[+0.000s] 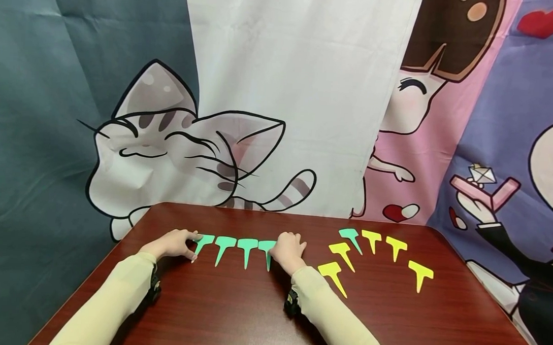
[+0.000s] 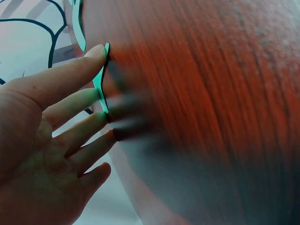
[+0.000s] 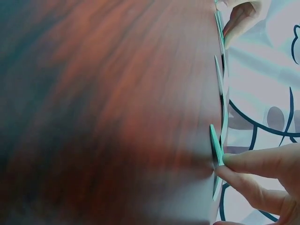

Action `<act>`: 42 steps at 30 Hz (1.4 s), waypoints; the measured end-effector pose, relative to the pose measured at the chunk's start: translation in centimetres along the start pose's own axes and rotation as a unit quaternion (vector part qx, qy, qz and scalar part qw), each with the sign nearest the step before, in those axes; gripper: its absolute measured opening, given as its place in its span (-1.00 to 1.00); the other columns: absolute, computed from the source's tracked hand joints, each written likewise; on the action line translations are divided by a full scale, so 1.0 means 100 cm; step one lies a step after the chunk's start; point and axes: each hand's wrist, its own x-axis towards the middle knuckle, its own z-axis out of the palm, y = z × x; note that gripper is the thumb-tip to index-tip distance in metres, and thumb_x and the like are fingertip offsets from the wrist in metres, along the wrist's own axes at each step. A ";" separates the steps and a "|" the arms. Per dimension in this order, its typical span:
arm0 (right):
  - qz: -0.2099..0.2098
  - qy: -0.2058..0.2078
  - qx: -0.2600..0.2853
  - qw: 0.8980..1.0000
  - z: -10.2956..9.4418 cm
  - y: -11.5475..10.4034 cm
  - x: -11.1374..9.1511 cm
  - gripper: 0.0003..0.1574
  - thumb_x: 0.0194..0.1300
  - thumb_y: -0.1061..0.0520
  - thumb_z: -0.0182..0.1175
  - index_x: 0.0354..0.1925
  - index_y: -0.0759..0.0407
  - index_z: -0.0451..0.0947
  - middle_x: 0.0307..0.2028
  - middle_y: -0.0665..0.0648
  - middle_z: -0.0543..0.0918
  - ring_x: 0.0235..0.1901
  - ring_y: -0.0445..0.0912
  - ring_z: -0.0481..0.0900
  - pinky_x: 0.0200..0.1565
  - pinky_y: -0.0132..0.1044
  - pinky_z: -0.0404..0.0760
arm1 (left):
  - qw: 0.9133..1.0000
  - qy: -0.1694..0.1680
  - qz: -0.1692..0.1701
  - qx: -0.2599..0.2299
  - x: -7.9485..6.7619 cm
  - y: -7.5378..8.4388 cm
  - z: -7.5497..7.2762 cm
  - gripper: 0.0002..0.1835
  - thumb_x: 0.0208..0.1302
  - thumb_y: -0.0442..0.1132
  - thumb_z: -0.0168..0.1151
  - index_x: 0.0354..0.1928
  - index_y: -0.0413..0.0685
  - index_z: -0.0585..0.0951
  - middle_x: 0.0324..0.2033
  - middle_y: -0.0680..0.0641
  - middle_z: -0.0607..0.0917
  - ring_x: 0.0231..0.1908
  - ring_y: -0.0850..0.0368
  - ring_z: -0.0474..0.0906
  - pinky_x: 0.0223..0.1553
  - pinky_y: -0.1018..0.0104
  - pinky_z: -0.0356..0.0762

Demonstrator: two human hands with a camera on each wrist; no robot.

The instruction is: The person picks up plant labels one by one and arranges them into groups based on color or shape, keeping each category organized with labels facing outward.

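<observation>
Several green T-shaped plant labels lie in a row on the table, heads away from me and stems toward me. At the left end my left hand touches the leftmost green label. In the left wrist view the thumb is at that label's stem, with the long, nearly straight fingers by its head. My right hand pinches the rightmost green label of the row between thumb and forefinger, also seen on the label in the right wrist view. Two green labels, one of them this middle label, lie between the hands.
Right of the right hand, several yellow labels lie scattered, with one loose green label among them. All rest on a dark red-brown wooden table. Behind its far edge hangs a cloth backdrop with cartoon figures.
</observation>
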 end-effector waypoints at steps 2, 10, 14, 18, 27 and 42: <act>-0.002 0.002 -0.001 1.000 -0.001 0.000 0.000 -0.70 -0.04 0.08 0.38 -0.65 0.12 0.44 -0.31 0.20 0.57 -0.01 0.20 0.39 0.08 0.30 0.27 | 1.000 0.001 0.001 0.001 0.000 0.000 0.000 -0.26 -0.02 -0.10 0.47 0.25 -0.13 0.48 0.32 -0.31 0.34 0.31 -0.41 0.15 0.17 -0.23 0.30; -0.019 0.017 0.009 1.000 -0.006 0.006 -0.006 -0.66 0.03 0.14 0.27 -0.79 0.10 0.44 -0.40 0.16 0.52 -0.10 0.20 0.40 -0.03 0.24 0.35 | 1.000 0.000 0.000 -0.001 -0.001 0.000 0.001 -0.27 0.00 -0.12 0.46 0.26 -0.14 0.47 0.32 -0.32 0.32 0.32 -0.40 0.14 0.18 -0.23 0.30; -0.035 0.017 0.015 0.999 -0.010 0.011 -0.006 -0.59 0.13 0.10 0.26 -0.80 0.04 0.47 -0.39 0.13 0.52 -0.14 0.17 0.41 -0.16 0.13 0.42 | 1.000 0.000 -0.002 -0.003 -0.001 0.001 0.001 -0.27 0.00 -0.12 0.46 0.26 -0.14 0.48 0.32 -0.32 0.33 0.32 -0.41 0.13 0.17 -0.24 0.29; -0.046 0.013 0.002 0.999 -0.014 0.018 -0.004 -0.54 0.20 0.05 0.25 -0.78 0.05 0.46 -0.53 0.09 0.52 -0.26 0.12 0.49 -0.37 -0.04 0.47 | 1.000 0.003 0.001 0.001 0.000 0.001 0.001 -0.27 -0.02 -0.11 0.47 0.25 -0.14 0.48 0.32 -0.31 0.34 0.32 -0.41 0.14 0.18 -0.23 0.29; -0.059 -0.002 -0.003 0.998 -0.025 0.038 -0.001 -0.68 0.21 -0.02 0.27 -0.19 0.18 0.66 -0.24 0.13 0.69 -0.22 0.05 0.63 -0.30 -0.05 0.62 | 1.000 -0.002 0.002 -0.003 -0.001 0.001 0.001 -0.26 -0.02 -0.11 0.47 0.25 -0.14 0.48 0.32 -0.32 0.33 0.32 -0.41 0.13 0.18 -0.23 0.29; -0.039 0.010 -0.032 0.999 -0.050 0.079 0.007 -0.69 0.23 0.00 0.26 -0.20 0.22 0.64 -0.25 0.17 0.69 -0.25 0.07 0.64 -0.30 -0.05 0.61 | 1.000 0.002 0.004 0.002 -0.001 0.001 0.002 -0.27 0.00 -0.12 0.46 0.26 -0.15 0.47 0.32 -0.32 0.33 0.32 -0.40 0.14 0.19 -0.24 0.28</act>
